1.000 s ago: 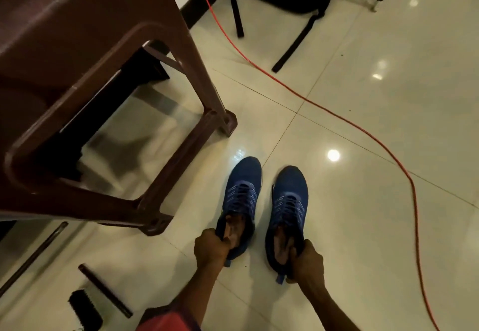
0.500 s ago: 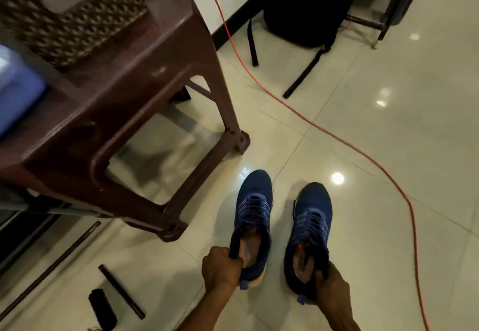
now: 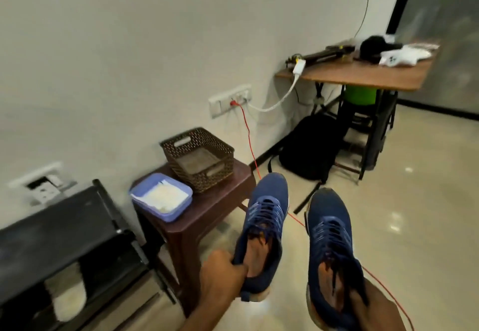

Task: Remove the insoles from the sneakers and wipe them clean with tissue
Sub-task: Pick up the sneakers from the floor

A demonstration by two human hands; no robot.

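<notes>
Though aloft, both sneakers (image 3: 267, 216) toes-forward (heels nearest).

A plain lived-in room, either a home or a small office, with a bare off-white painted wall (image 3: 129, 45) and a glossy cream tiled floor (image 3: 414, 201). A dark brown plastic stool (image 3: 215, 209) stands against that wall, bearing a brown woven plastic basket (image 3: 181, 172) and a lilac plastic tub (image 3: 166, 216) of white tissue (image 3: 166, 196). Above and right of the stool a white wall socket panel (image 3: 229, 100) feeds a thin red cable (image 3: 247, 134). Further right lie a slumped black fabric backpack (image 3: 308, 149) and a wood-topped, black-legged desk (image 3: 363, 74).
</notes>
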